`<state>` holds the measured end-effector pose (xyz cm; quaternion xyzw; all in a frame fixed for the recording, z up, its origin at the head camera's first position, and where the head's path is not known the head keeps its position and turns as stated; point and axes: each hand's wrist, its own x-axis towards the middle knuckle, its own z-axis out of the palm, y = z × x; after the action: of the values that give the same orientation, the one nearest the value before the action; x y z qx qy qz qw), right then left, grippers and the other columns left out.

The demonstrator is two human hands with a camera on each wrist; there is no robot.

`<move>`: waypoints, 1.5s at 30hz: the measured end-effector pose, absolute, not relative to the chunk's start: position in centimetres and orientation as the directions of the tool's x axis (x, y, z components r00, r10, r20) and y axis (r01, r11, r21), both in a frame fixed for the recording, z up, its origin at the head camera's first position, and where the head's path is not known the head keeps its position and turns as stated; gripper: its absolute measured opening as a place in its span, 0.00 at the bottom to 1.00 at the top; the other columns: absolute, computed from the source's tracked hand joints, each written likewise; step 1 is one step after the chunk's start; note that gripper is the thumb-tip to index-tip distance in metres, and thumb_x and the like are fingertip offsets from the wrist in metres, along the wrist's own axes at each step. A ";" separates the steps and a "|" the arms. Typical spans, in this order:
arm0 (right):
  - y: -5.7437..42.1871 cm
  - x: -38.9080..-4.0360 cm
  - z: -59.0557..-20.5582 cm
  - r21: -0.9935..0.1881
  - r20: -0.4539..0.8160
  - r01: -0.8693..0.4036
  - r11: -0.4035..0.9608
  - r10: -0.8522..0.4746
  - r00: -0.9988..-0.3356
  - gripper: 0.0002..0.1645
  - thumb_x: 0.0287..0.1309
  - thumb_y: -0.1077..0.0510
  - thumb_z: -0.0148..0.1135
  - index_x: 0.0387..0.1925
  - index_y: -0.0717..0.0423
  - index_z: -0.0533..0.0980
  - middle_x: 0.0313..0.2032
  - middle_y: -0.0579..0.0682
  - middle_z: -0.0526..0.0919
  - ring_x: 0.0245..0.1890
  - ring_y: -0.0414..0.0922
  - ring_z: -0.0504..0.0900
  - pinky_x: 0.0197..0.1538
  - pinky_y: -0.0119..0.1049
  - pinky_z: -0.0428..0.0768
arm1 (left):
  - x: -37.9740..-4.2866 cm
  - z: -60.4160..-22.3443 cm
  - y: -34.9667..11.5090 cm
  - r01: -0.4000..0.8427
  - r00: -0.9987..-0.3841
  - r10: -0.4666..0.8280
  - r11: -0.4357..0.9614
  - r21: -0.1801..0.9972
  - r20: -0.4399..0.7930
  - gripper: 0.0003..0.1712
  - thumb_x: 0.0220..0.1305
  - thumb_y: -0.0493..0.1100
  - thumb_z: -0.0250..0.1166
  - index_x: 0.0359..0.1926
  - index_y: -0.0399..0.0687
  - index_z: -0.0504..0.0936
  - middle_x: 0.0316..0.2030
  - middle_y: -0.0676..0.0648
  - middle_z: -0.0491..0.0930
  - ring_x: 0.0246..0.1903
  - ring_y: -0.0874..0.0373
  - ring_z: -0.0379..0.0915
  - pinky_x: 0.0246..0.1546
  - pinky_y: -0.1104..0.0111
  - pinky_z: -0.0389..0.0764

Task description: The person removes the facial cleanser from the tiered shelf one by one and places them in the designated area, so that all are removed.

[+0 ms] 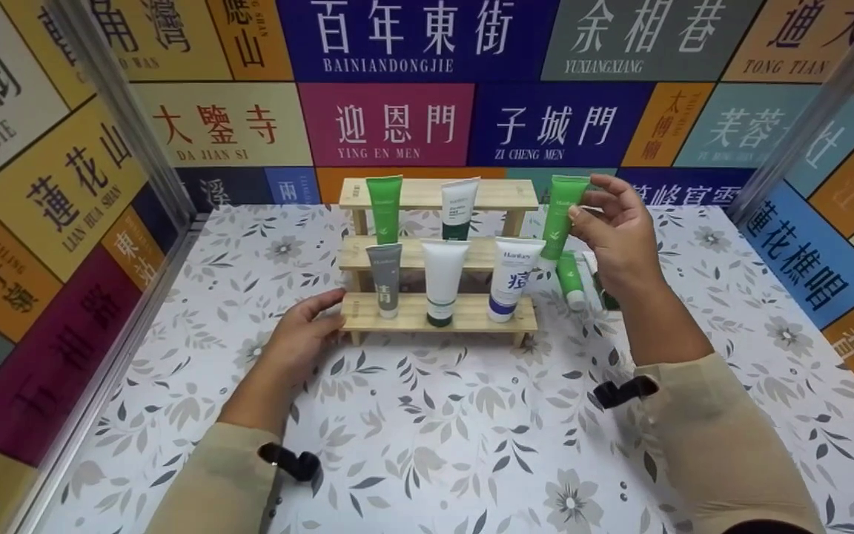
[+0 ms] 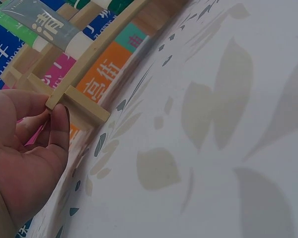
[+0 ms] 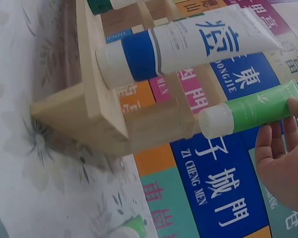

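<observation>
A three-tiered wooden rack (image 1: 475, 310) stands on the table with squeeze tubes standing on it. My left hand (image 1: 301, 334) pinches the left end of its lowest shelf between thumb and fingers, seen close in the left wrist view. My right hand (image 1: 623, 237) holds a green tube (image 1: 564, 211), its white cap downward, beside the rack's right end. In the right wrist view the green tube (image 3: 260, 110) is near the middle shelf; contact is unclear. A grey tube (image 1: 385, 282), a white tube (image 1: 443, 282) and a blue-capped white tube (image 1: 516, 274) stand on the lowest shelf.
Higher up the rack stand another green tube (image 1: 383, 208) and a white tube with a dark cap (image 1: 459, 204). Right of the rack, a green tube (image 1: 568, 276) lies on the floral tabletop (image 1: 427, 445), with more partly hidden behind my right hand. Panels printed with characters enclose the table.
</observation>
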<state>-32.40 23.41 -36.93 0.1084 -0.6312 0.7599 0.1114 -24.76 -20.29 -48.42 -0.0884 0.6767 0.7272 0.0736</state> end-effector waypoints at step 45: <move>42.4 -33.1 -42.2 -0.941 -0.078 -0.004 -0.339 0.228 -0.971 0.40 0.65 0.63 0.73 0.75 0.41 0.72 0.57 0.43 0.80 0.52 0.39 0.83 0.46 0.32 0.86 | -24.8 -48.4 -20.3 -0.238 -0.970 -0.022 -0.090 0.967 -0.241 0.30 0.75 0.33 0.61 0.76 0.45 0.74 0.67 0.38 0.80 0.49 0.61 0.85 0.49 0.70 0.82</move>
<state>-33.05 42.41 -42.19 -0.0981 -0.5705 0.8122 0.0716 -24.79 -20.31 -48.42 -0.0969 0.6705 0.7319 0.0736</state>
